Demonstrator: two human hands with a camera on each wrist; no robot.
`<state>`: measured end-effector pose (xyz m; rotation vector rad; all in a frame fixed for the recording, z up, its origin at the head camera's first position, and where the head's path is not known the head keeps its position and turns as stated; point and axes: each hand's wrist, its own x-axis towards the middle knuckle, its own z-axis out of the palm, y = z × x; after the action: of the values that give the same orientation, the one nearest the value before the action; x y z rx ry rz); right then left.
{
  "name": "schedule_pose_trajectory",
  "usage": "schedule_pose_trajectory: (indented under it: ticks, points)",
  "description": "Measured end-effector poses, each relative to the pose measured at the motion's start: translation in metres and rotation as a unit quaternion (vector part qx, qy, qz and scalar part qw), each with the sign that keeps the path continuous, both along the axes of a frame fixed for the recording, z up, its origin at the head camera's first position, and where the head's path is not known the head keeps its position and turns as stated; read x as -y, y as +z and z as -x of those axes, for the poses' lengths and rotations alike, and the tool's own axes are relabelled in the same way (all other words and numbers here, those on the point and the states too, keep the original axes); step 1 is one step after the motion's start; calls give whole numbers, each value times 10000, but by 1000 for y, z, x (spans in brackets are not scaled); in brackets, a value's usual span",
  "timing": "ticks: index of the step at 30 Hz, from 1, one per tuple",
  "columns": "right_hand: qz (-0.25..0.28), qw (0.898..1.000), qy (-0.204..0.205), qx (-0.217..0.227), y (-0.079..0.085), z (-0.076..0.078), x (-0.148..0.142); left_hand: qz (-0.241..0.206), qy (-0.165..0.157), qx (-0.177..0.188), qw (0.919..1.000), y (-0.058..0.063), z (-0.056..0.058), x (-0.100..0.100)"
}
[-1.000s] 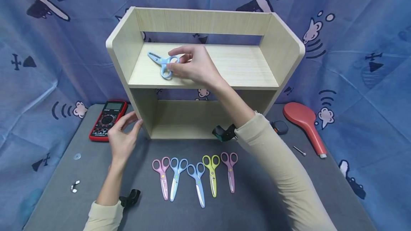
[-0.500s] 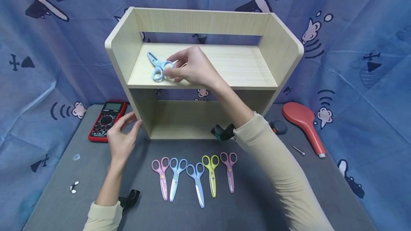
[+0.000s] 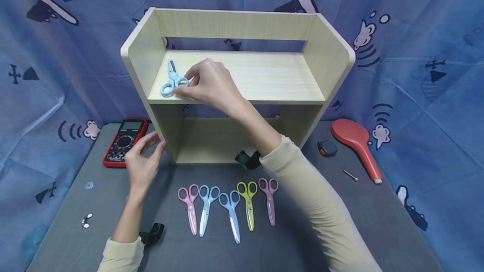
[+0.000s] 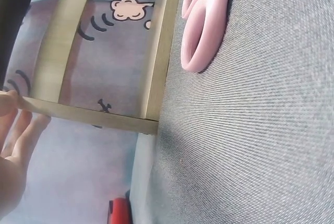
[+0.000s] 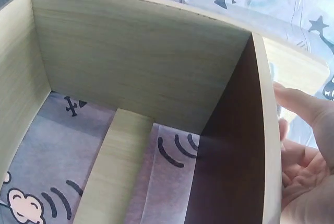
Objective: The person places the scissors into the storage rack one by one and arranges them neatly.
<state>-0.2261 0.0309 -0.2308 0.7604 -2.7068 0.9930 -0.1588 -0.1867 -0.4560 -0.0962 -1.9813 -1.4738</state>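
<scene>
Blue scissors (image 3: 172, 79) are on the upper board of a light wooden shelf (image 3: 242, 70), near its left side panel, blades pointing back. My right hand (image 3: 210, 82) pinches one handle loop; in the right wrist view the board's edge hides most of the scissors. My left hand (image 3: 143, 163) holds the front edge of the shelf's left panel low down, thumb at the edge and fingers along the outer face, as the left wrist view also shows. In front of the shelf lie pink scissors (image 3: 191, 211), two blue pairs, yellow-green scissors (image 3: 249, 209) and purple scissors (image 3: 270, 205).
Left of the shelf lies a red multimeter (image 3: 125, 142), with a clear disc (image 3: 88, 185) and a small metal piece (image 3: 86, 221) nearer. On the right are a tape measure (image 3: 327, 148), a bolt (image 3: 350, 175) and a red paddle-shaped tool (image 3: 357, 146). Blue patterned cloth (image 3: 416, 53) hangs behind.
My right hand has moved left along the upper board, and the blue scissors have turned from pointing left to pointing back, closer to the left panel. My left hand has stayed in place.
</scene>
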Motion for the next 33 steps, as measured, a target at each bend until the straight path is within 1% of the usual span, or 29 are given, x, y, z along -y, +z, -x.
schedule_pose_trajectory:
  ticks: [5,11,16,24,33]
  points:
    - [-247,9994,-220,32,-1,-3,10,82,35,57,9999,0,0,0]
    - [-730,9955,-566,-198,-5,-7,21,46,12,57,10000,0,0,0]
    - [-883,9929,-734,-308,-6,-8,24,41,-6,50,10000,0,0,1]
    - [-1036,9910,-735,-414,-7,-10,23,43,-23,116,9999,0,-1,1]
    - [-1002,9912,-745,-433,-7,-11,21,66,-28,148,9999,0,-1,1]
